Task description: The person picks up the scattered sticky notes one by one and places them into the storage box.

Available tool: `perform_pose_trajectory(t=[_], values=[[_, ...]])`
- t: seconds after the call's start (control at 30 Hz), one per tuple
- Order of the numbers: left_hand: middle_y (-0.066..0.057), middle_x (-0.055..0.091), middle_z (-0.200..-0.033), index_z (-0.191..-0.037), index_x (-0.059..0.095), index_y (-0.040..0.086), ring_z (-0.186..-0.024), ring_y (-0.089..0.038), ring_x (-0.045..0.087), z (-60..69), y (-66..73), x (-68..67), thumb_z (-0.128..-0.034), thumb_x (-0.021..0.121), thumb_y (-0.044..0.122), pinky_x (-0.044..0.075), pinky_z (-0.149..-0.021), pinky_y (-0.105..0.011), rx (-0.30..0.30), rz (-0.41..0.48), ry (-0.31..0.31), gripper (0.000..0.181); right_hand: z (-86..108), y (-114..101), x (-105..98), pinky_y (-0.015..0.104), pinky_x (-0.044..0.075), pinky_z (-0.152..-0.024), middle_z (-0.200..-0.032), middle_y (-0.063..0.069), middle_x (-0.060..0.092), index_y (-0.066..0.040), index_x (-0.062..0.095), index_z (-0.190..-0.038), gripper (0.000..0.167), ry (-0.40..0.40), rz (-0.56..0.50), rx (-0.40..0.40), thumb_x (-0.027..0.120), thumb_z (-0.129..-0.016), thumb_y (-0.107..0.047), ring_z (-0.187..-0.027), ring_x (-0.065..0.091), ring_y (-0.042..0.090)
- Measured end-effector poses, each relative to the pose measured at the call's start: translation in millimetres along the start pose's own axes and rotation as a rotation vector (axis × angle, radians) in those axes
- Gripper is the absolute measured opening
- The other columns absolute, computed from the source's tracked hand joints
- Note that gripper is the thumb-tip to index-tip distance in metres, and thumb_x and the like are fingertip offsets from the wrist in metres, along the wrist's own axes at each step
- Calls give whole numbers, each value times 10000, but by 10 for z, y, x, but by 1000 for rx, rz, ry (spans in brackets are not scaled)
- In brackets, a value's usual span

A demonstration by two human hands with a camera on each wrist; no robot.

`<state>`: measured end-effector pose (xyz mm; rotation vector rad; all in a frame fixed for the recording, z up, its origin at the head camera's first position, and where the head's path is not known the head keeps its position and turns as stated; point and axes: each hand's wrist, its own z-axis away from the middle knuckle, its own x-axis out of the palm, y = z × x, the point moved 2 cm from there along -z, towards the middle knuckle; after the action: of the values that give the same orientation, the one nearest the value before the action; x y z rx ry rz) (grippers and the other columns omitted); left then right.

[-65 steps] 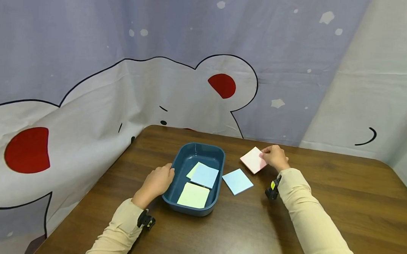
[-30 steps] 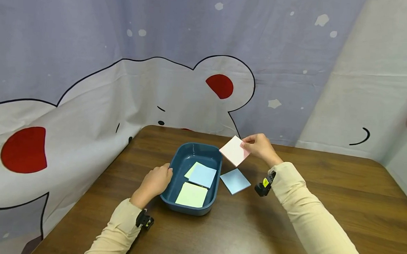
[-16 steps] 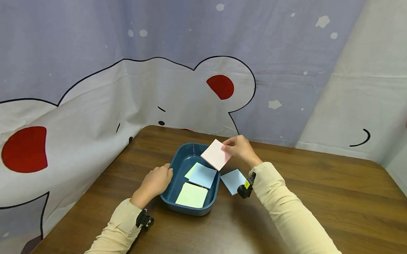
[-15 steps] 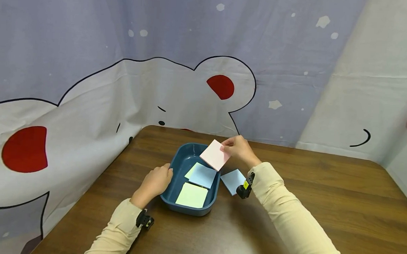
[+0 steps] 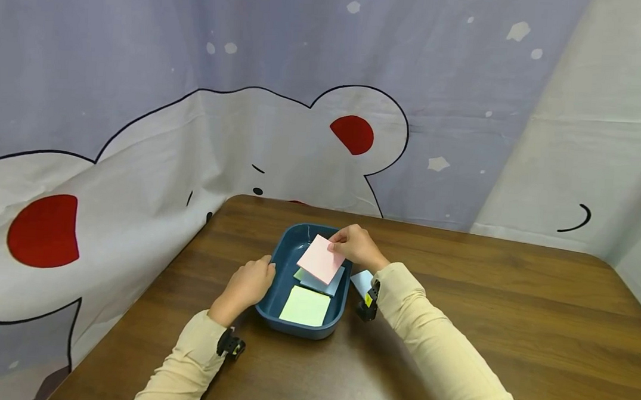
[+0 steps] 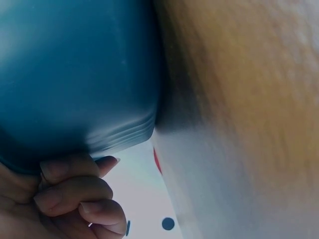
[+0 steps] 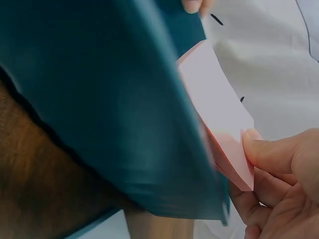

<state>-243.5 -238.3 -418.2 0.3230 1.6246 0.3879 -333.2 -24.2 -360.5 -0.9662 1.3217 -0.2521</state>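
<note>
My left hand (image 5: pixel 246 283) grips the left rim of a dark blue plastic tray (image 5: pixel 290 253); the left wrist view shows its fingers (image 6: pixel 75 191) curled at the edge. Between thumb and fingers, my right hand (image 5: pixel 358 247) pinches a pink sticky note pad (image 5: pixel 318 261) by its right corner. That pad hangs tilted over the tray, and in the right wrist view it stands just past the wall. Beneath it, a light blue pad (image 5: pixel 317 284) partly covers a yellow-green pad (image 5: pixel 298 274). Another yellow-green pad (image 5: pixel 305 307) lies nearer in the tray.
Just right of the tray, a second light blue pad (image 5: pixel 360 280) lies on the wooden table (image 5: pixel 483 290), partly hidden by the right wrist and its camera (image 5: pixel 368 306). A printed curtain (image 5: pixel 280 138) hangs behind the table's far edge.
My right hand has lifted the pink pad off the table and carried it left, over the rim and above the tray's pads. My left hand has stayed on the rim.
</note>
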Motion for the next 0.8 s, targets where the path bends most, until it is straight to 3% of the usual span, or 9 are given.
perform_pose_trajectory(t=[0.4,0.6,0.8], values=[[-253,633,-1199,-1298,523,-73,-1038,-419,638,-7,-11,-1,-1022,405,225,501,-878,-550,-2,-3,3,424,-24,5,142,287,534,-689,-925,130,724,25,744,-962,152,-37,43,-33,688,-867,-80,-775,612,172],[-253,623,-1222,-1312,514,-73,-1057,-423,631,0,-6,-4,-1023,407,227,495,-894,-555,-7,4,-4,430,-33,-17,242,434,413,-922,-894,79,744,-22,762,-925,114,-35,162,-87,700,-859,-92,-856,650,204],[-252,618,-1234,-1323,508,-65,-1059,-425,630,6,-6,2,-1023,404,233,496,-891,-554,-10,14,-11,435,-26,-14,315,480,346,-958,-872,67,747,-40,765,-897,87,-31,240,-128,691,-855,-54,-874,666,222]])
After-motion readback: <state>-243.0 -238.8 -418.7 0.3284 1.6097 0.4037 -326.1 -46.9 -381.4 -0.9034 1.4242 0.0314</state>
